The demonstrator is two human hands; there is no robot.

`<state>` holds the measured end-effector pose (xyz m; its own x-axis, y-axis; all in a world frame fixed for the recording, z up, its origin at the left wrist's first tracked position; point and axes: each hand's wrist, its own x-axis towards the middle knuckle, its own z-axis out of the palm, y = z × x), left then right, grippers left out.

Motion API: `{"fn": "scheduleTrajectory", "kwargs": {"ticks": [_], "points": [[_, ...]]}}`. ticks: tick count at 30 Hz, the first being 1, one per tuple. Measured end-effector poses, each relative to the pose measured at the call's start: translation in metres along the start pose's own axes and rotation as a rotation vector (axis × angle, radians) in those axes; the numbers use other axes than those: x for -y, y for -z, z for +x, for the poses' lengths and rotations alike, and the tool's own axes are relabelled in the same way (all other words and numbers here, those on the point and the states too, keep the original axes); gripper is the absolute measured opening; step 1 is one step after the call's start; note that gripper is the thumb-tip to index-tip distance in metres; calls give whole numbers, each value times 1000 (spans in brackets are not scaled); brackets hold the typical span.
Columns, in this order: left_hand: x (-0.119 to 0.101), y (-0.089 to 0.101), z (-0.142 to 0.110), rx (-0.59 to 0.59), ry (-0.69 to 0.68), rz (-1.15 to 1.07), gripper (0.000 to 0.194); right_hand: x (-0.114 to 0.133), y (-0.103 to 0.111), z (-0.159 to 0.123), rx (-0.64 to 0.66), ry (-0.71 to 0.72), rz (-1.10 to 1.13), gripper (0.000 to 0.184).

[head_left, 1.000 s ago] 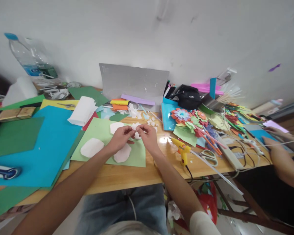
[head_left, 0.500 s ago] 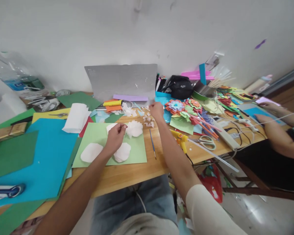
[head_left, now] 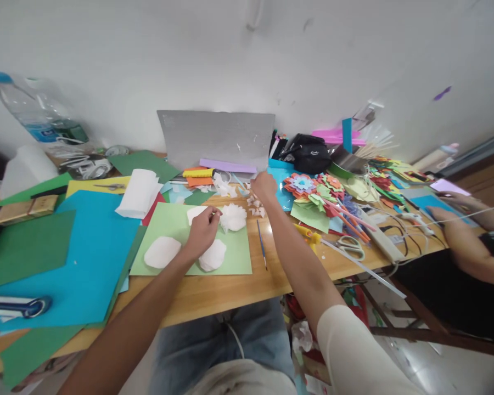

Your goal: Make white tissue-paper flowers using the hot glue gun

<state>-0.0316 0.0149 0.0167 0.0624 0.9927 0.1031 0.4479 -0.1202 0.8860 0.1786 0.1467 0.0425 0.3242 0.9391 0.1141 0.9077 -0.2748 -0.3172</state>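
My left hand (head_left: 205, 229) is closed in a pinch above a light green sheet (head_left: 185, 249). What its fingertips hold, if anything, is too small to make out. Right beside them lies a frilly white paper flower (head_left: 234, 218). Rounded white paper pieces (head_left: 162, 252) rest on the same sheet, another one (head_left: 213, 255) just below my hand. Farther back, my right hand (head_left: 264, 187) has its fingers closed and pointing down by small white paper scraps (head_left: 256, 207). Its fingertips are hidden. A blue paintbrush (head_left: 262, 244) lies under my right forearm's left side.
Blue card (head_left: 94, 258) and folded white paper (head_left: 139, 193) lie left. A grey board (head_left: 218, 140) leans on the wall. Paper flowers (head_left: 302, 185), scissors (head_left: 351, 248) and a yellow glue gun (head_left: 308, 234) are right. Another person's hands (head_left: 440, 214) work at far right.
The view has shifted, so the table's things appear farther right. My right hand has moved slightly left relative to the scraps. My left hand stays pinched by the white flower.
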Motion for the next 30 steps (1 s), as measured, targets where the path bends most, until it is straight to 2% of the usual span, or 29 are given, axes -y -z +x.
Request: {"fn": "scheduleTrajectory", "kwargs": {"ticks": [5,11,14,19,24,30], "points": [[3,-1,0,-23,12,-10,20,25,-15,-10,94,53,18,36],[6,-1,1,-40,12,-35,21,44,-27,-22,80,31,15,29],[6,-1,1,-40,12,-46,20,39,-23,-20,86,73,28,27],[5,-1,0,-69,6,-46,21,25,-14,-29,92,245,42,26],[5,-2,-1,-75,2,-37,23,16,-9,-46,-17,446,-8,29],[6,-1,1,-94,6,-126,25,15,1,-44,-92,493,110,28]]}}
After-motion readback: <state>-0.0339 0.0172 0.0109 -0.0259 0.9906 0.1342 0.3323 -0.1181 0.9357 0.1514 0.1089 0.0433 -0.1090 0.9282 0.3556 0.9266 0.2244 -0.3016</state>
